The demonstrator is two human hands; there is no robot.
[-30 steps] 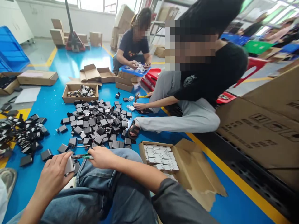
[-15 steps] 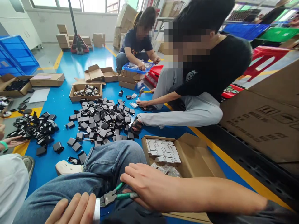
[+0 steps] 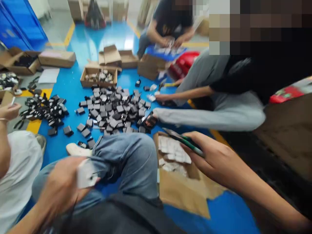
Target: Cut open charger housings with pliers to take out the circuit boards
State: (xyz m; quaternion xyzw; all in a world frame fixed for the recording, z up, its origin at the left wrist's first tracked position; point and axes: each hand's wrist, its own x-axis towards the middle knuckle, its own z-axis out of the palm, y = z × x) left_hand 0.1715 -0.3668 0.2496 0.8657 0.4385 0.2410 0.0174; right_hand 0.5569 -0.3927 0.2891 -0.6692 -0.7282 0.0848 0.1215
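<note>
My right hand (image 3: 214, 159) is closed around green-handled pliers (image 3: 182, 139) and hovers above an open cardboard box (image 3: 180, 191) of white parts (image 3: 173, 151). Blurred by motion, my left hand (image 3: 60, 188) grips a small white piece (image 3: 85, 177) beside my raised knee in blue jeans (image 3: 126, 159). A heap of small black cases (image 3: 114, 109) lies on the blue floor beyond my knee.
A person in a black top and grey trousers (image 3: 219, 110) sits at the right, a hand on the floor. Another person (image 3: 168, 26) crouches at the back. A third person's arm (image 3: 9, 112) is at the left. Cardboard boxes (image 3: 98, 76) and another black pile (image 3: 44, 109) surround us.
My right hand lifted the pliers from my lap up and right over the box of white parts. My left hand rose with the white piece. The view tilted down and left.
</note>
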